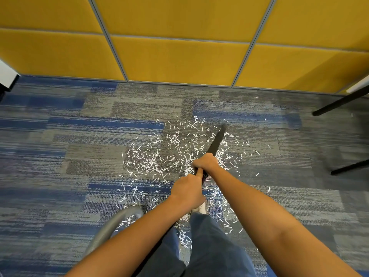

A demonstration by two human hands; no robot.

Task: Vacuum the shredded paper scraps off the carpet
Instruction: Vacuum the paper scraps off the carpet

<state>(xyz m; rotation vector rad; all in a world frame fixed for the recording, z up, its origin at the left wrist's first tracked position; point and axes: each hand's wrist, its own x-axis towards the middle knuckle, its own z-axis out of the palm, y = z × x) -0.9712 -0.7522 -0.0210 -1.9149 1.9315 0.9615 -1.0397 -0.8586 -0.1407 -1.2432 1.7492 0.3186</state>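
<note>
Head camera view, looking down: both bare forearms ran in from the bottom edge, cut off above the elbow, and they hid much of the person's dark trousers (211, 246). A grey hose (113, 224) curved in at the lower left and vanished behind the left forearm, so its near end could not be seen. A pale shoe (201, 207) showed only as a sliver under the left wrist. The left hand (187, 191) was the nearer one, its fingers wrapped round the rear of a black vacuum wand (216, 141), with one finger seemingly stretched forward along it. Just ahead, almost touching it, the right hand (205, 162) clasped the same wand from above, knuckles up. Between them the hands covered the wand's handle, so its shape there was hard to tell. From the right hand the wand sloped away and to the right, its blurred tip down among the white paper scraps (159, 156). These lay scattered on the blue and grey carpet (50, 156), thickest left of the hands and ahead of them, with more beneath the arms and by the feet. Farther off, black table legs (339, 104) stood at the right, and yellow wall panels (179, 60) closed the back.
</note>
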